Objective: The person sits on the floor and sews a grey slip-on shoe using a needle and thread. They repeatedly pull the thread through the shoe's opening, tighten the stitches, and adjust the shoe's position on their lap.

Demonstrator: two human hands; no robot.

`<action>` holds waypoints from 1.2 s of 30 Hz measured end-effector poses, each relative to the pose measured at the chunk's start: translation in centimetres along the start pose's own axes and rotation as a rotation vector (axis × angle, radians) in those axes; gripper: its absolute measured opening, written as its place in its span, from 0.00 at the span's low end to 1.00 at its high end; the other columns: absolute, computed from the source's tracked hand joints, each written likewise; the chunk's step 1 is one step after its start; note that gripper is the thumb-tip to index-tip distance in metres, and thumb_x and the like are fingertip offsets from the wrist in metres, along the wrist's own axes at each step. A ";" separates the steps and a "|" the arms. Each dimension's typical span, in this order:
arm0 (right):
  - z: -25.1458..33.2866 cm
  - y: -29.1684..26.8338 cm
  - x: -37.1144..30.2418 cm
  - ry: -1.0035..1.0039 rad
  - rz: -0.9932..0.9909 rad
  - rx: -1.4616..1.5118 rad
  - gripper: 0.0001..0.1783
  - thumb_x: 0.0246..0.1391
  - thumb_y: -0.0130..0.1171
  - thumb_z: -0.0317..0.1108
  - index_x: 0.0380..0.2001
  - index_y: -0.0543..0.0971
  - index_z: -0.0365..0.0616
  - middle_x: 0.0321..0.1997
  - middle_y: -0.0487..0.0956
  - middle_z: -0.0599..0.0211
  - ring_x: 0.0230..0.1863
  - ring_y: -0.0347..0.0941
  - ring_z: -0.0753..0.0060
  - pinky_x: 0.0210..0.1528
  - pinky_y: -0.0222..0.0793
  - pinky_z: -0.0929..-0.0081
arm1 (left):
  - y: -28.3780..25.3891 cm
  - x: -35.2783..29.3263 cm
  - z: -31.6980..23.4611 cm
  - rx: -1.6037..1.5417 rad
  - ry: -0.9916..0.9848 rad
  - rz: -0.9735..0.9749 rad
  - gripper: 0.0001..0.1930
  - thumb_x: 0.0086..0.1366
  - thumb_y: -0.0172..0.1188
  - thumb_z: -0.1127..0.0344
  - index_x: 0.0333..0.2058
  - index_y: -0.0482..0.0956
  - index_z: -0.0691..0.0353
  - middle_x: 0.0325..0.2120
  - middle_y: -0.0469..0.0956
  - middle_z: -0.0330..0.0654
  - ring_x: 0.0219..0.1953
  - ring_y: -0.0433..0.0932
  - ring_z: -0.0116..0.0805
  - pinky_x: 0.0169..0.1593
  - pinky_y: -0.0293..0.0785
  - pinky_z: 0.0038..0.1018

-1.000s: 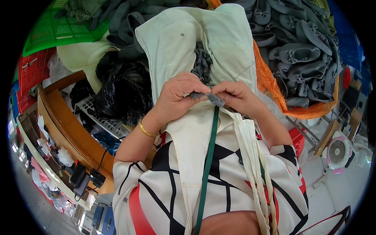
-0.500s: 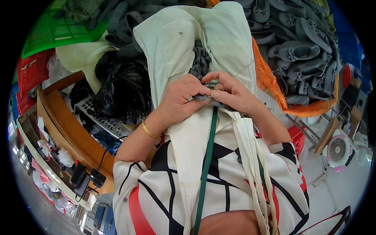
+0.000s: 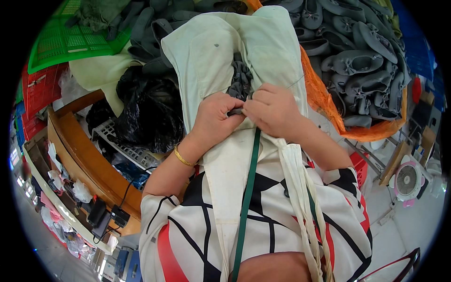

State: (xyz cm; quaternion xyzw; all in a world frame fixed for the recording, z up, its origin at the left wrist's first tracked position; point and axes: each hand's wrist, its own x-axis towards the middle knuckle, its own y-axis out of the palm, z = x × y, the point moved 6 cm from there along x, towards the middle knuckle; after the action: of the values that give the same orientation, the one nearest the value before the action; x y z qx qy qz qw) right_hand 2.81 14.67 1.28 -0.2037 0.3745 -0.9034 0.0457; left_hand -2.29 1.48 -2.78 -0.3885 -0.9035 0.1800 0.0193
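Close together over my lap, both hands are closed at the fingertips. My left hand [image 3: 217, 117], with a gold bracelet [image 3: 184, 156] at the wrist, pinches a small grey fabric piece [image 3: 234, 112] between thumb and forefinger. My right hand [image 3: 273, 111] meets it from the right, fingers curled and pressed together; what they grip is hidden. A dark thread [image 3: 297, 82] runs up and out beside that hand. Just beyond my hands, a bunch of gathered grey fabric pieces [image 3: 240, 81] lies in the fold of the pale apron [image 3: 211, 61] over my knees.
An orange sack [image 3: 324, 105] of grey slip-on shoes [image 3: 359, 63] stands at the far right. More grey shoes and a green basket [image 3: 70, 44] lie far left. Nearer left are a black plastic bag [image 3: 148, 113], a white crate [image 3: 127, 143] and a wooden desk [image 3: 87, 164]. A fan [image 3: 408, 181] stands right.
My right hand has turned over and curled, its back now upward, covering most of the grey piece. My left hand keeps its pinch nearly in place.
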 end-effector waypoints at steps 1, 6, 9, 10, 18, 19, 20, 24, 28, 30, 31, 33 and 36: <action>1.1 -0.5 0.4 -0.047 -0.059 0.053 0.08 0.40 0.64 0.31 0.28 0.80 0.52 0.24 0.73 0.67 0.28 0.74 0.64 0.28 0.70 0.71 | 0.0 -0.1 0.5 0.023 0.012 -0.004 0.07 0.51 0.66 0.72 0.31 0.84 0.62 0.24 0.79 0.44 0.29 0.76 0.44 0.33 0.72 0.33; 1.6 0.2 0.5 0.268 -0.019 0.600 0.06 0.58 0.60 0.35 0.33 0.75 0.47 0.24 0.75 0.67 0.24 0.73 0.66 0.23 0.69 0.71 | -0.6 0.3 0.2 0.113 0.138 -0.053 0.08 0.51 0.68 0.73 0.32 0.83 0.61 0.24 0.77 0.42 0.31 0.76 0.44 0.33 0.72 0.34; -2.7 -1.0 -2.5 0.864 0.001 1.470 0.08 0.65 0.56 0.37 0.41 0.73 0.46 0.25 0.77 0.69 0.23 0.73 0.73 0.21 0.66 0.72 | -1.7 0.7 -0.3 0.222 0.177 -0.083 0.10 0.50 0.69 0.74 0.33 0.83 0.60 0.24 0.77 0.41 0.30 0.76 0.42 0.32 0.72 0.33; -4.4 -2.9 -3.3 0.780 -0.187 1.458 0.07 0.65 0.55 0.35 0.42 0.72 0.45 0.24 0.75 0.71 0.23 0.71 0.76 0.22 0.66 0.73 | -2.1 0.7 -0.3 0.252 0.209 -0.102 0.10 0.50 0.69 0.74 0.34 0.83 0.60 0.24 0.77 0.41 0.29 0.75 0.40 0.31 0.71 0.31; -19.6 -30.2 -19.5 0.492 -1.543 1.025 0.11 0.66 0.47 0.25 0.26 0.67 0.38 0.19 0.63 0.69 0.20 0.62 0.75 0.59 0.72 0.52 | -4.6 0.6 0.4 0.428 0.280 -0.188 0.08 0.50 0.69 0.74 0.31 0.81 0.60 0.23 0.76 0.41 0.28 0.76 0.42 0.29 0.72 0.32; -20.7 -32.7 -22.9 0.455 -1.737 0.840 0.13 0.65 0.47 0.24 0.24 0.65 0.40 0.18 0.64 0.68 0.20 0.64 0.74 0.66 0.67 0.44 | -4.6 0.9 0.5 0.387 0.256 -0.199 0.08 0.50 0.69 0.74 0.30 0.81 0.60 0.23 0.76 0.41 0.28 0.76 0.42 0.29 0.72 0.32; -20.1 -31.8 -21.4 0.460 -1.660 0.730 0.13 0.65 0.47 0.24 0.24 0.66 0.41 0.18 0.65 0.69 0.21 0.65 0.74 0.67 0.66 0.43 | -4.7 1.2 0.5 0.351 0.226 -0.214 0.07 0.50 0.69 0.74 0.30 0.81 0.59 0.23 0.76 0.42 0.28 0.76 0.42 0.29 0.73 0.32; -17.2 -22.2 -12.6 0.505 -0.994 0.614 0.03 0.61 0.50 0.21 0.33 0.72 0.40 0.21 0.70 0.73 0.25 0.70 0.79 0.64 0.68 0.47 | -3.5 3.0 0.3 0.174 0.216 -0.177 0.06 0.53 0.68 0.70 0.31 0.81 0.61 0.22 0.76 0.42 0.28 0.74 0.41 0.32 0.71 0.33; -9.9 -6.1 -2.2 0.686 -0.318 0.472 0.13 0.54 0.62 0.24 0.43 0.76 0.41 0.35 0.75 0.69 0.36 0.74 0.74 0.47 0.71 0.72 | -3.0 4.7 0.5 -0.090 0.096 -0.126 0.06 0.56 0.67 0.69 0.32 0.81 0.62 0.22 0.75 0.40 0.28 0.73 0.37 0.33 0.69 0.30; -7.2 -2.7 1.3 0.483 0.025 0.299 0.14 0.51 0.65 0.26 0.42 0.78 0.40 0.33 0.74 0.67 0.35 0.73 0.70 0.42 0.70 0.71 | -3.1 5.6 0.9 -0.199 0.057 -0.089 0.05 0.59 0.66 0.69 0.33 0.82 0.62 0.25 0.75 0.39 0.29 0.73 0.33 0.34 0.69 0.28; -6.3 -1.8 2.7 0.409 0.157 0.209 0.13 0.50 0.65 0.27 0.41 0.78 0.39 0.32 0.74 0.65 0.35 0.73 0.68 0.39 0.69 0.70 | -3.7 6.1 1.0 -0.204 0.060 -0.081 0.06 0.60 0.66 0.69 0.34 0.82 0.62 0.25 0.75 0.39 0.29 0.73 0.33 0.35 0.69 0.27; -7.5 -1.5 3.5 0.473 0.037 0.244 0.08 0.52 0.64 0.27 0.36 0.78 0.38 0.30 0.72 0.63 0.33 0.70 0.67 0.36 0.66 0.71 | -5.1 7.0 1.3 -0.223 0.067 -0.063 0.06 0.61 0.65 0.68 0.36 0.82 0.62 0.26 0.75 0.39 0.30 0.73 0.32 0.37 0.70 0.26; -12.1 -0.9 1.4 0.751 -0.083 0.464 0.06 0.57 0.62 0.27 0.33 0.75 0.38 0.29 0.69 0.73 0.30 0.64 0.79 0.34 0.62 0.80 | -10.8 8.6 8.7 -0.340 -0.159 -0.434 0.07 0.65 0.63 0.68 0.38 0.81 0.65 0.31 0.79 0.36 0.33 0.74 0.22 0.39 0.71 0.21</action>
State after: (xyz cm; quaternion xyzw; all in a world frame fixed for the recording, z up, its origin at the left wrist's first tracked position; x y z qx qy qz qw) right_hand -3.25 22.96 -5.33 0.1395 0.1441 -0.9760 -0.0854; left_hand -17.32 -1.90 -8.16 -0.1681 -0.9815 0.0476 -0.0788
